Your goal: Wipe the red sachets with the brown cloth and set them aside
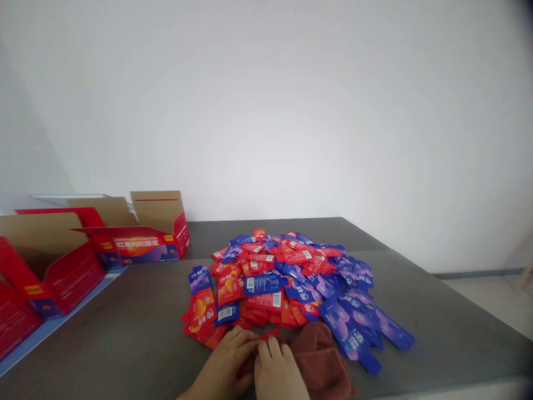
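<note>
My left hand (230, 358) and my right hand (278, 371) meet at the table's near side, fingers closed together. Between them shows a red sachet (247, 367), mostly covered by the fingers. Right beside my right hand lies a crumpled brown cloth (322, 361). Just beyond both hands spreads a heap of flat printed sachets, some red like the one with an orange design (202, 311), others blue-purple like the one showing a barcode (263, 284). Several longer blue sachets (347, 328) fan out on the heap's right side.
On the left stand several open red cardboard boxes with raised flaps, among them a printed box (145, 247) at the back and a nearer box (70, 272). Under them is a blue-white surface (70, 308). The dark table (141, 333) reaches a pale wall (266, 122).
</note>
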Demonstrator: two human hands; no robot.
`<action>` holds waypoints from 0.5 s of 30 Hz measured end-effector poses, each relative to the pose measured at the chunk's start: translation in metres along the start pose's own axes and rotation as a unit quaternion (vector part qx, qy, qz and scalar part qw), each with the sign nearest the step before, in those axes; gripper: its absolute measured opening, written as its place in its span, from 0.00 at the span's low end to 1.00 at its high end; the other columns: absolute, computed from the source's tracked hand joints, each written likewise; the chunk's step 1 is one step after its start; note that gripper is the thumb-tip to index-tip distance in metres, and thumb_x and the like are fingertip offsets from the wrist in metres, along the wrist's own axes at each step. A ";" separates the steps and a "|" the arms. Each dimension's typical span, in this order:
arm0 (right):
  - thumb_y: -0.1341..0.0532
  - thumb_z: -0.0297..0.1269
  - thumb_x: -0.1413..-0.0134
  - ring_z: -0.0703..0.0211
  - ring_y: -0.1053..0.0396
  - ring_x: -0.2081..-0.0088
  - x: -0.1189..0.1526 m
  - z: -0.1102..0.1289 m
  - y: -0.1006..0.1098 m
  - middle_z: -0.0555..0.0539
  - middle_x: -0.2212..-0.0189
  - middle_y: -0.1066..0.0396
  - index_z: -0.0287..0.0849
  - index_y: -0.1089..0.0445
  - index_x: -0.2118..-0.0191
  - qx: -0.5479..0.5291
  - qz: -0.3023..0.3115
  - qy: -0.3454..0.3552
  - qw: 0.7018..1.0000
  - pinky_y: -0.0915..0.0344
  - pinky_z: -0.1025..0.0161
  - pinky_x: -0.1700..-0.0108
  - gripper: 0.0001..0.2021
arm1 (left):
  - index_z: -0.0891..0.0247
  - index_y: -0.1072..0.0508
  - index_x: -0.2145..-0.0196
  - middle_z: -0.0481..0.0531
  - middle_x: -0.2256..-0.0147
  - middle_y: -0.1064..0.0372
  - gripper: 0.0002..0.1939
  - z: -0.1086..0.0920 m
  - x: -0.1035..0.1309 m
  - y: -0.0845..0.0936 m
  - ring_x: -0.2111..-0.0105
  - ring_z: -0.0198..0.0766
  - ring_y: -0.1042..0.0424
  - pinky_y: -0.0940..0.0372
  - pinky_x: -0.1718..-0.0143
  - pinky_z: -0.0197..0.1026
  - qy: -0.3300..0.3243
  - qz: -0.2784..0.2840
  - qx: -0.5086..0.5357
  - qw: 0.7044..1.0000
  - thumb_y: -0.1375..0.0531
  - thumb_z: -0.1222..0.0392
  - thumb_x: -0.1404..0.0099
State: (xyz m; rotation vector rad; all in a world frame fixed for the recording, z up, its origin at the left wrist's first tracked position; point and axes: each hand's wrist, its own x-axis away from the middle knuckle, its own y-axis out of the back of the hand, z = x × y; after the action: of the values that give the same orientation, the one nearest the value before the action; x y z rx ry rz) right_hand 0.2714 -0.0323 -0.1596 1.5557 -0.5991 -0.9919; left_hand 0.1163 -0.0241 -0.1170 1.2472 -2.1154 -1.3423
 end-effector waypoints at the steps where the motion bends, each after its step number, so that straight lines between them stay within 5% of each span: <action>1: 0.46 0.28 0.39 0.49 0.34 0.56 0.001 -0.002 0.002 0.39 0.57 0.28 0.40 0.26 0.51 -0.004 0.004 0.002 1.000 0.37 0.55 0.59 0.15 | 0.52 0.29 0.46 0.49 0.49 0.30 0.24 0.003 0.002 0.000 0.50 0.43 0.33 0.37 0.46 0.44 -0.002 0.004 0.009 1.000 0.38 0.70 0.39; 4: 0.44 0.30 0.40 0.48 0.34 0.54 0.011 -0.018 0.012 0.39 0.54 0.28 0.40 0.26 0.50 -0.017 0.024 -0.004 1.000 0.36 0.56 0.59 0.15 | 0.48 0.35 0.40 0.49 0.46 0.31 0.33 0.014 0.009 -0.006 0.48 0.44 0.35 0.39 0.43 0.47 0.011 0.004 0.020 1.000 0.36 0.69 0.40; 8: 0.44 0.27 0.41 0.47 0.32 0.54 0.017 -0.030 0.041 0.40 0.55 0.27 0.39 0.26 0.51 -0.034 0.084 -0.105 0.990 0.35 0.53 0.57 0.15 | 0.49 0.44 0.35 0.51 0.45 0.34 0.41 0.025 0.015 -0.016 0.46 0.46 0.35 0.40 0.42 0.49 0.067 -0.013 0.032 0.997 0.36 0.70 0.42; 11: 0.47 0.25 0.39 0.44 0.34 0.50 0.005 -0.016 0.061 0.37 0.52 0.29 0.37 0.28 0.47 -0.026 0.132 -0.149 0.980 0.35 0.49 0.52 0.18 | 0.48 0.43 0.35 0.51 0.46 0.33 0.41 0.024 0.014 -0.015 0.46 0.45 0.35 0.40 0.42 0.49 0.067 -0.011 0.032 0.997 0.37 0.71 0.42; 15: 0.47 0.27 0.37 0.41 0.38 0.45 -0.012 0.007 0.068 0.33 0.46 0.33 0.31 0.37 0.38 -0.012 0.170 -0.108 0.979 0.38 0.45 0.46 0.22 | 0.45 0.44 0.35 0.50 0.44 0.33 0.42 0.022 0.015 -0.011 0.44 0.46 0.35 0.40 0.40 0.52 0.047 -0.019 0.024 0.998 0.38 0.73 0.42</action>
State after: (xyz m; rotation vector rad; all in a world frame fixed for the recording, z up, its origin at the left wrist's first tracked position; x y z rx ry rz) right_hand 0.2686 -0.0419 -0.0912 1.2765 -0.9674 -0.9059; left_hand 0.0990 -0.0264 -0.1397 1.3488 -2.0798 -1.2310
